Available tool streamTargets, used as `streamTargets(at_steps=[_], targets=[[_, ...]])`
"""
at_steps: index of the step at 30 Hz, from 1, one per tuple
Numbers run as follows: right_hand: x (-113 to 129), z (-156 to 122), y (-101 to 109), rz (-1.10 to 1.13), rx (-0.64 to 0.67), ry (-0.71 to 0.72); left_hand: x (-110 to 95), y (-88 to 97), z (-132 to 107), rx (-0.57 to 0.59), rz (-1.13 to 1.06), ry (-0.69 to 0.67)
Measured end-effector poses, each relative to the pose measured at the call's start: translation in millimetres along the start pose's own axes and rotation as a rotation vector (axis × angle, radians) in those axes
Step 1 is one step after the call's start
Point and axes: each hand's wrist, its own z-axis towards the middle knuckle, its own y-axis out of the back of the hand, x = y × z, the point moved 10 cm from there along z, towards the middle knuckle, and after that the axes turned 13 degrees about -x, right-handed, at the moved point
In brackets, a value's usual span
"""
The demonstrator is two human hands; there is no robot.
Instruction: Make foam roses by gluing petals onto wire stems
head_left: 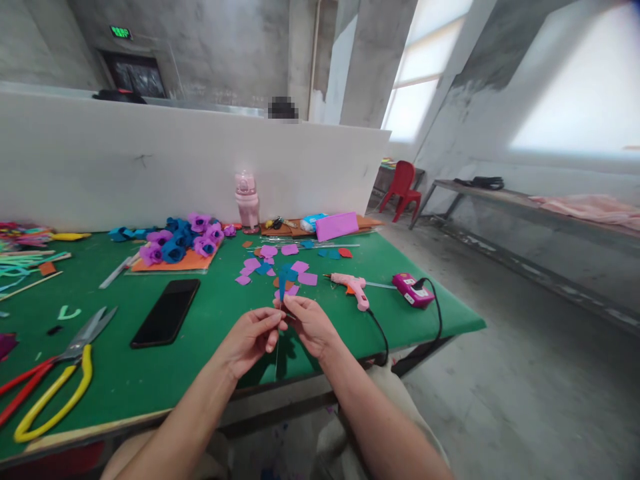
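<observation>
My left hand (256, 339) and my right hand (311, 325) meet near the front edge of the green table. Fingertips of both are pinched together around a thin wire stem (277, 360), which hangs down below them. A strip of blue crepe paper (283, 283) stands upright at the top of the stem, its base between my right fingers. Purple paper petals (307, 279) lie scattered just beyond, with a few blue, brown and red ones. To the right rests a pink glue gun (353, 287), a glue stick in its back end.
Scissors (75, 353) and a black phone (167, 312) lie on the left. Behind them, purple and blue paper flowers (183, 240) sit on orange sheets. A pink bottle (247, 203) stands against the white board (190, 160). A magenta power box (413, 291) with a black cable lies at right.
</observation>
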Motion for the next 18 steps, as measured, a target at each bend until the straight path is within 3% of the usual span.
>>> streamTargets(at_steps=[8, 18], targets=[[0, -1, -1, -0.02, 0.016, 0.008, 3, 4.3, 2, -0.034, 0.007, -0.03], [7, 0, 9, -0.06, -0.158, 0.166, 5, 1.3, 1, -0.076, -0.029, -0.051]])
